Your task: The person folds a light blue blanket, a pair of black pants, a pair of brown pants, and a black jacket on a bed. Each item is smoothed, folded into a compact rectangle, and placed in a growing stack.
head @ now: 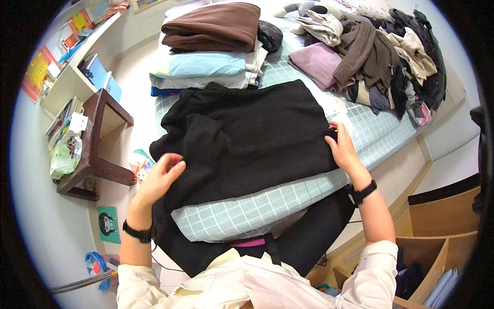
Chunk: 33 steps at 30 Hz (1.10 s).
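Note:
A black cloth garment [262, 135] lies spread in folded layers on the bed, just before me. Its left side is uneven and bunched, with a loose flap on top. Over its lower left edge is my left hand [164, 175], fingers loosely curled, thumb apart, no cloth visible between them. At the right edge, my right hand [342, 148] has thumb and fingers about a bit of the black fabric. The cloth beneath both hands hides part of the green checked bed sheet [254, 210].
Behind the garment rises a folded stack with a brown cloth [212, 29] and a light blue one [206, 65]. A heap of loose clothes [366, 58] lies far right. A dark wooden stool [94, 154] stands left; open wooden shelves [420, 251] are at lower right.

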### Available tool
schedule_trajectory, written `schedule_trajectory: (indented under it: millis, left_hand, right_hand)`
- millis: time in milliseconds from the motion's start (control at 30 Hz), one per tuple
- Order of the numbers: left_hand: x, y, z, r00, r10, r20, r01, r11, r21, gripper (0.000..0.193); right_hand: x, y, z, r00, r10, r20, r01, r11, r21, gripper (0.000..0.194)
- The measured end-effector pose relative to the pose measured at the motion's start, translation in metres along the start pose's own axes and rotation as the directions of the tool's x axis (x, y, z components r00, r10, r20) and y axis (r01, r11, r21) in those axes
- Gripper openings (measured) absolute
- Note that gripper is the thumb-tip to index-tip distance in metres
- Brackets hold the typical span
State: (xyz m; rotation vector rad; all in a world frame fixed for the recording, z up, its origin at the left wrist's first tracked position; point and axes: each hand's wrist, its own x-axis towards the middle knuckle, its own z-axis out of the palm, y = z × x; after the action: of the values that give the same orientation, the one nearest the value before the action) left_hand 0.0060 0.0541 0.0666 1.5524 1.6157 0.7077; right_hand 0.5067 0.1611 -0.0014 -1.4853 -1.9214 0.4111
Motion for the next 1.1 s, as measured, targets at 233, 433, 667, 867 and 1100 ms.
schedule_trajectory:
  millis: [233,433,667,867,1100]
  left_hand:
    - [-0.055,-0.031,0.004,0.981,-0.181,0.07,0.178,0.983,0.047,0.05]
    - [-0.049,-0.046,0.013,0.998,-0.055,-0.006,0.054,0.993,-0.106,0.048]
    - [-0.034,-0.046,0.006,0.994,-0.087,-0.073,0.084,0.996,-0.043,0.042]
    - [-0.029,-0.044,0.003,0.974,0.114,-0.197,-0.125,0.991,-0.045,0.024]
    - [-0.022,-0.045,0.012,0.982,0.117,-0.147,-0.109,0.992,0.065,0.027]
  right_hand:
    - [-0.031,-0.027,0.003,0.956,-0.051,0.29,0.207,0.815,-0.541,0.058]
    - [0.042,-0.086,0.031,0.97,-0.094,0.223,0.096,0.995,0.002,0.036]
    - [0.111,-0.139,0.112,0.817,0.27,0.51,-0.343,0.938,0.053,0.037]
    - [0.112,-0.146,0.008,0.982,-0.185,0.044,0.096,0.683,0.724,0.018]
    - [0.053,-0.094,-0.042,0.975,0.029,0.22,-0.156,0.796,0.585,0.013]
